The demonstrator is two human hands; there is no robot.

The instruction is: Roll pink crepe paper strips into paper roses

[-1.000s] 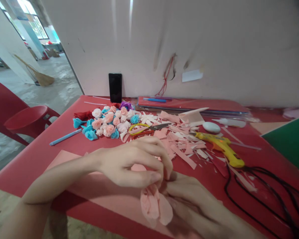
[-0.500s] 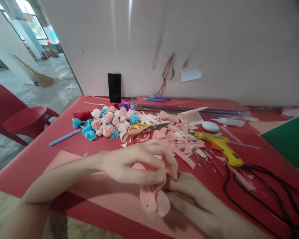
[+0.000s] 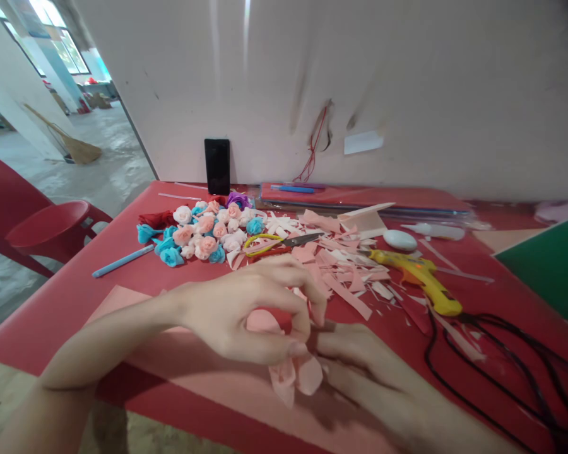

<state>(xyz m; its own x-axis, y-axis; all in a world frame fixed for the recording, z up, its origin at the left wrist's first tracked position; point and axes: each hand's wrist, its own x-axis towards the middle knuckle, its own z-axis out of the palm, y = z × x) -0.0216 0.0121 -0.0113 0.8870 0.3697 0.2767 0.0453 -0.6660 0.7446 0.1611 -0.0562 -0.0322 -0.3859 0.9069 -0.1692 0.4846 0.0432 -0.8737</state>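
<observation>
Both my hands meet over the near edge of the red table [image 3: 66,296]. My left hand [image 3: 246,309] is curled, its thumb and fingers pinched on a pink paper flower [image 3: 296,375] whose petals hang below the fingertips. My right hand [image 3: 364,372] comes in from the lower right, fingers closed against the same flower from the other side. A pink paper sheet [image 3: 194,359] lies under my hands.
A pile of small paper roses [image 3: 203,233] in pink, white and blue lies at the back left. Beside it are yellow-handled scissors [image 3: 279,241], pink paper scraps [image 3: 345,271], a yellow glue gun [image 3: 421,277] with black cord [image 3: 497,366], a blue pen [image 3: 123,260], a phone [image 3: 216,166].
My left fingers have curled tighter round the flower, and its petals have bunched up closer to the fingertips. My right hand has shifted slightly up and left.
</observation>
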